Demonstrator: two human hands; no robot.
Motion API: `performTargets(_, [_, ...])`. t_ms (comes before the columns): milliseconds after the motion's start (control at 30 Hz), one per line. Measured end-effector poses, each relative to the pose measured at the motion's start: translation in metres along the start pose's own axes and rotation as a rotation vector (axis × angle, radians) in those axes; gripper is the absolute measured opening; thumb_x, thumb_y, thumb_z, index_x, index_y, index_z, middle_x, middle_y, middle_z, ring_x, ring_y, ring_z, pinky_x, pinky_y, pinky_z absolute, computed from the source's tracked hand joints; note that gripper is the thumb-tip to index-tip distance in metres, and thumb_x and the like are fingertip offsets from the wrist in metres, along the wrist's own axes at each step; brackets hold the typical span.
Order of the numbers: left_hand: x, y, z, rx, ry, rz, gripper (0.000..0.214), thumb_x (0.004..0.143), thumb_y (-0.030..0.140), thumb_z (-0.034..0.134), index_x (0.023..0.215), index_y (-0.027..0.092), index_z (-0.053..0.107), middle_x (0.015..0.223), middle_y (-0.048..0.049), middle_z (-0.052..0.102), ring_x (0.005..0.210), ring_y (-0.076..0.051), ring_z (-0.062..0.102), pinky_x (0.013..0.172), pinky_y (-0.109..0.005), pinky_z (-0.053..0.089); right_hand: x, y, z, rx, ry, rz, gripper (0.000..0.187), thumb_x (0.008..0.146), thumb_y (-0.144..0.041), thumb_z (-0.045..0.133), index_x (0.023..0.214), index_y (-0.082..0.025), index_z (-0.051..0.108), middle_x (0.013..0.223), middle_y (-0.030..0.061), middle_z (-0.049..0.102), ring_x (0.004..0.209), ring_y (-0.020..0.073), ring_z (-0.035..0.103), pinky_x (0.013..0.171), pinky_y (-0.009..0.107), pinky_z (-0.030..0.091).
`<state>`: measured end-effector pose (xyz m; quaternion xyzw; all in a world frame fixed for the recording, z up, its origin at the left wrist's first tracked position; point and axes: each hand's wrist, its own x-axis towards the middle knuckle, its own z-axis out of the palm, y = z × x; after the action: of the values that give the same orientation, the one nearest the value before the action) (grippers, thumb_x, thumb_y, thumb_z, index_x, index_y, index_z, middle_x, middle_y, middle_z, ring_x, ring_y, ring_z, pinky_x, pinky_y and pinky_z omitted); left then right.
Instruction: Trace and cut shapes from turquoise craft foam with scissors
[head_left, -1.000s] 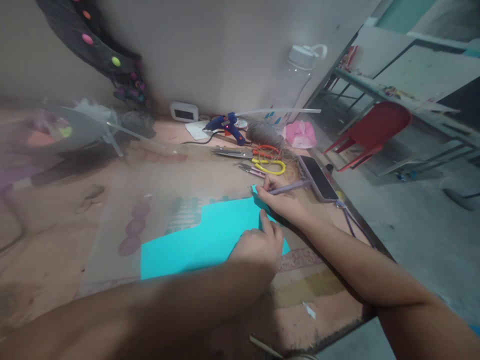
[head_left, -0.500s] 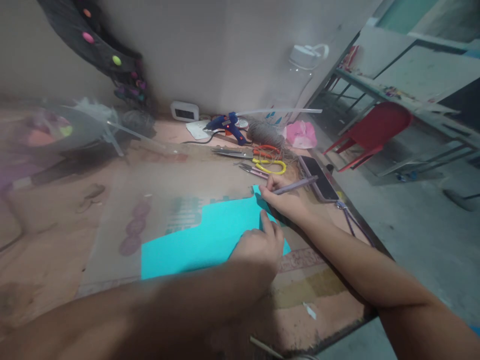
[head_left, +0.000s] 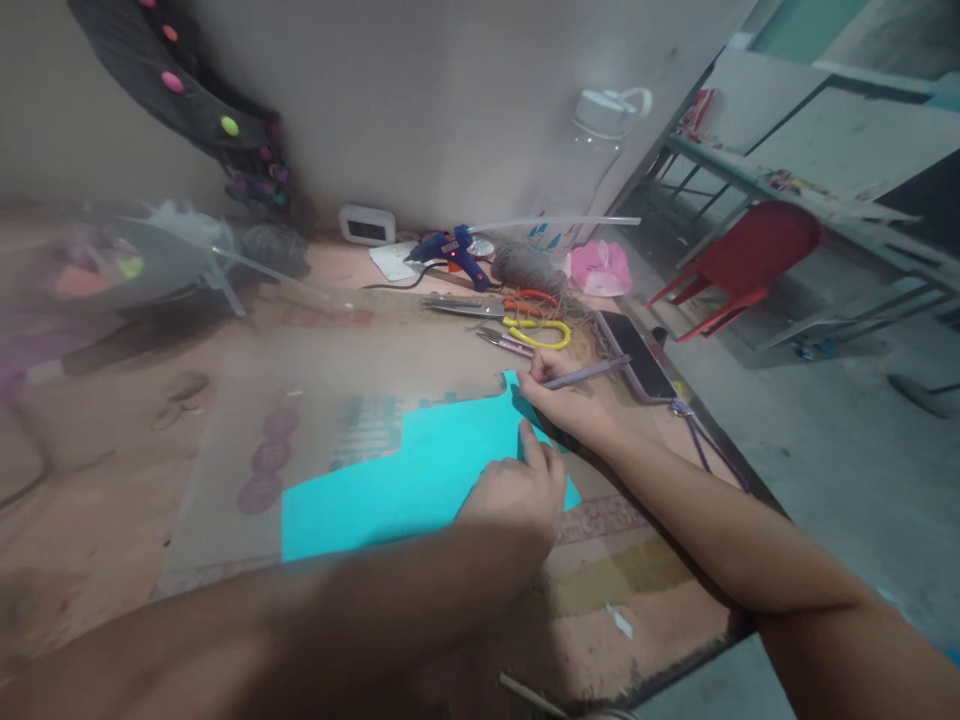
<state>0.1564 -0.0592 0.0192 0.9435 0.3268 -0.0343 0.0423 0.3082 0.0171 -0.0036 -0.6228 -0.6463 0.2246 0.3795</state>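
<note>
A sheet of turquoise paper (head_left: 405,475) lies flat on the worn table (head_left: 360,350). My left hand (head_left: 517,495) rests on the paper's right part, fingers curled under with the thumb raised, pressing it down. My right hand (head_left: 559,400) is closed on a purple pencil (head_left: 589,372), its tip touching the paper's far right corner.
Behind the paper lie yellow-handled scissors (head_left: 536,333), orange-handled scissors (head_left: 517,300), a blue glue gun (head_left: 450,250), a ball of twine (head_left: 525,265), a pink cloth (head_left: 600,268) and a phone (head_left: 637,357) near the table's right edge. A clear bottle (head_left: 592,160) stands at the wall. A red chair (head_left: 742,255) is on the right.
My right hand has shifted the pencil slightly at the paper's corner. My left hand stays put on the paper.
</note>
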Motion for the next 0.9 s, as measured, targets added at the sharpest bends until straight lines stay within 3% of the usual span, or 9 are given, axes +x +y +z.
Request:
performTargets(267, [0.0, 0.0, -0.012, -0.007, -0.088, -0.001, 0.046, 0.1, 0.016, 0.043, 0.144, 0.005, 0.052, 0.15, -0.0341, 0.041, 0.071, -0.021, 0.075, 0.053, -0.028, 0.056, -0.003, 0.001, -0.001, 0.003, -0.017, 0.021, 0.029, 0.076, -0.031, 0.06, 0.06, -0.024, 0.036, 0.052, -0.0066, 0.033, 0.051, 0.0117, 0.032, 0.05, 0.026, 0.024])
performTargets(733, [0.001, 0.0, -0.008, -0.025, -0.067, -0.013, 0.046, 0.1, 0.017, 0.043, 0.143, 0.003, 0.052, 0.149, -0.0349, 0.042, 0.07, -0.02, 0.074, 0.054, -0.027, 0.055, -0.004, -0.007, -0.001, 0.033, -0.013, 0.053, 0.028, 0.082, -0.04, 0.057, 0.065, -0.024, 0.041, 0.054, -0.006, 0.039, 0.052, 0.012, 0.037, 0.049, 0.026, 0.027])
performTargets(900, [0.001, 0.001, -0.006, -0.027, -0.028, -0.013, 0.044, 0.099, 0.016, 0.045, 0.14, 0.003, 0.054, 0.148, -0.0349, 0.045, 0.07, -0.02, 0.075, 0.054, -0.027, 0.056, -0.005, -0.009, 0.001, 0.019, -0.032, 0.032, 0.029, 0.077, -0.037, 0.058, 0.06, -0.024, 0.039, 0.054, -0.0054, 0.039, 0.053, 0.0122, 0.037, 0.05, 0.026, 0.027])
